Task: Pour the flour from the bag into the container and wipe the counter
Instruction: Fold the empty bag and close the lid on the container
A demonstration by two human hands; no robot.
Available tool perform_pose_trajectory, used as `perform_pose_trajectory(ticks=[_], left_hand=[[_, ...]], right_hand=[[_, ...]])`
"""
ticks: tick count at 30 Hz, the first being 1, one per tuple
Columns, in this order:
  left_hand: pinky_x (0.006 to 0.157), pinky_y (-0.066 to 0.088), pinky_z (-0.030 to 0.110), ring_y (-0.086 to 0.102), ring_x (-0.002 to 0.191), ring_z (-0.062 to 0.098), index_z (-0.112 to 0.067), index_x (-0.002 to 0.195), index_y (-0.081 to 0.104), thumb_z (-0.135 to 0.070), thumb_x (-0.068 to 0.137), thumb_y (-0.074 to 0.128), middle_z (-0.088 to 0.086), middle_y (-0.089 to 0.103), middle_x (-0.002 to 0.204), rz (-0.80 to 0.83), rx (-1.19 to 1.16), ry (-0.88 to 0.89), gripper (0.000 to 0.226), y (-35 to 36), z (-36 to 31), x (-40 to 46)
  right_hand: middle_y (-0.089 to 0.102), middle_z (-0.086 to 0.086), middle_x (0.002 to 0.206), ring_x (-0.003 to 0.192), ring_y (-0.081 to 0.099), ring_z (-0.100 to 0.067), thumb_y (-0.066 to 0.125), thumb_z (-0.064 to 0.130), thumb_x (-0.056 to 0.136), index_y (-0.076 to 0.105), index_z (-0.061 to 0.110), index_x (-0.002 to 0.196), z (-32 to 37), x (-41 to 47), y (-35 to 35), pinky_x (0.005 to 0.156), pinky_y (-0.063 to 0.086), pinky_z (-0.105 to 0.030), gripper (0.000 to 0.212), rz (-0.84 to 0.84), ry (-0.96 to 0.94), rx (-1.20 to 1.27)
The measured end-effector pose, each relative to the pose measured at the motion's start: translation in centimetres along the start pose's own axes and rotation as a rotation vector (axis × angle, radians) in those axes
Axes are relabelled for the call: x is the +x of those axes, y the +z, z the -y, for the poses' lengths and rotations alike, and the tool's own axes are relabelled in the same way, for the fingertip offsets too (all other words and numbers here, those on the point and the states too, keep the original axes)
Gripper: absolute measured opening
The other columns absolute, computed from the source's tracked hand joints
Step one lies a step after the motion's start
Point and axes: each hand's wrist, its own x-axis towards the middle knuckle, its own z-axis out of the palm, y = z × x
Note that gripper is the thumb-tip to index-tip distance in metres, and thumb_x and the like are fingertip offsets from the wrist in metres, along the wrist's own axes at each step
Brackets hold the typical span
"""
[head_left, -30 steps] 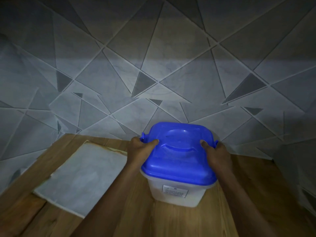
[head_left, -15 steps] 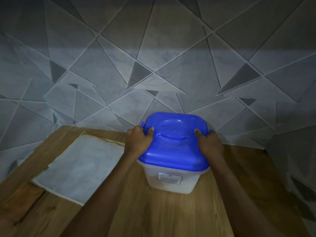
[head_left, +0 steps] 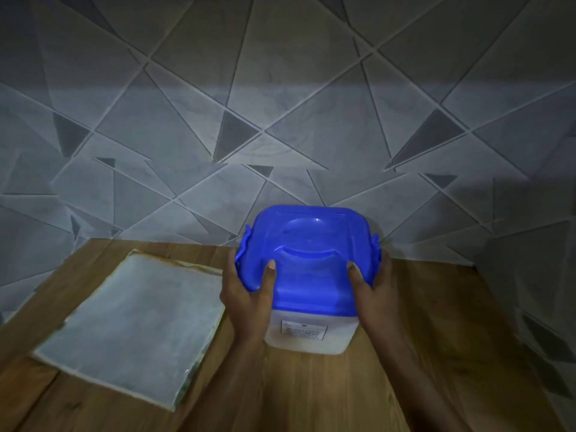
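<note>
A white translucent container [head_left: 308,333] with a label stands on the wooden counter [head_left: 436,353] close to the wall. A blue lid [head_left: 308,254] with side clips covers it. My left hand [head_left: 246,294] grips the lid's left front corner, thumb on top. My right hand [head_left: 372,283] grips the right front edge, thumb on top too. A flat, pale flour bag [head_left: 134,325] lies on the counter left of the container, apart from it.
A grey tiled wall [head_left: 280,120] with triangle patterns rises right behind the container and wraps round the right side. The counter's left edge runs diagonally past the bag. The light is dim.
Both hands have slid from the lid's side clips toward its front corners. The view has shifted, so the container sits lower and further right in the frame.
</note>
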Motion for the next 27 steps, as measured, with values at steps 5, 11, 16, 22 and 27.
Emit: perform_pose_trajectory(ticks=[5, 11, 16, 22, 27], left_hand=[[0.092, 0.056, 0.029, 0.060, 0.116, 0.008, -0.027, 0.138, 0.049, -0.055, 0.082, 0.069, -0.009, 0.061, 0.129, 0.019, 0.017, 0.046, 0.066, 2.7, 0.0, 1.4], [0.096, 0.051, 0.027, 0.057, 0.119, 0.011, -0.022, 0.139, 0.048, -0.054, 0.083, 0.065, -0.006, 0.059, 0.131, 0.041, 0.057, 0.063, 0.066, 5.2, 0.0, 3.3], [0.095, 0.055, 0.040, 0.056, 0.120, 0.012, -0.029, 0.140, 0.042, -0.062, 0.082, 0.062, -0.008, 0.055, 0.133, 0.069, 0.073, 0.008, 0.071, 6.2, 0.2, 3.9], [0.093, 0.057, 0.038, 0.056, 0.119, 0.010, -0.030, 0.141, 0.040, -0.065, 0.082, 0.062, -0.009, 0.054, 0.134, 0.113, 0.073, 0.007, 0.073, 5.8, -0.2, 3.7], [0.098, 0.053, 0.034, 0.055, 0.122, 0.012, -0.031, 0.142, 0.040, -0.062, 0.083, 0.064, -0.008, 0.054, 0.137, 0.202, 0.062, -0.066, 0.071, 4.2, -1.1, 3.6]], right_hand=[[0.047, 0.000, 0.149, 0.132, 0.049, -0.021, 0.062, 0.042, 0.096, 0.029, 0.027, 0.155, 0.1, 3.6, 0.1, 0.099, 0.042, -0.031, 0.069, -0.008, 0.010, 0.017], [0.042, -0.004, 0.153, 0.135, 0.045, -0.024, 0.058, 0.055, 0.090, 0.025, 0.029, 0.156, -0.5, 7.1, 0.5, 0.109, 0.042, -0.043, 0.078, -0.019, 0.007, -0.046], [0.043, -0.004, 0.152, 0.135, 0.048, -0.027, 0.061, 0.051, 0.092, 0.028, 0.027, 0.155, -0.3, 8.6, 0.6, 0.110, 0.044, -0.051, 0.076, -0.012, 0.020, -0.029], [0.044, 0.000, 0.153, 0.135, 0.048, -0.023, 0.062, 0.049, 0.093, 0.029, 0.027, 0.155, -0.3, 8.3, 0.2, 0.110, 0.044, -0.046, 0.073, 0.006, 0.023, 0.025], [0.054, 0.003, 0.140, 0.120, 0.057, -0.018, 0.069, 0.055, 0.087, 0.035, 0.023, 0.149, 0.7, 5.6, -0.5, 0.100, 0.050, -0.037, 0.078, 0.007, 0.140, 0.146]])
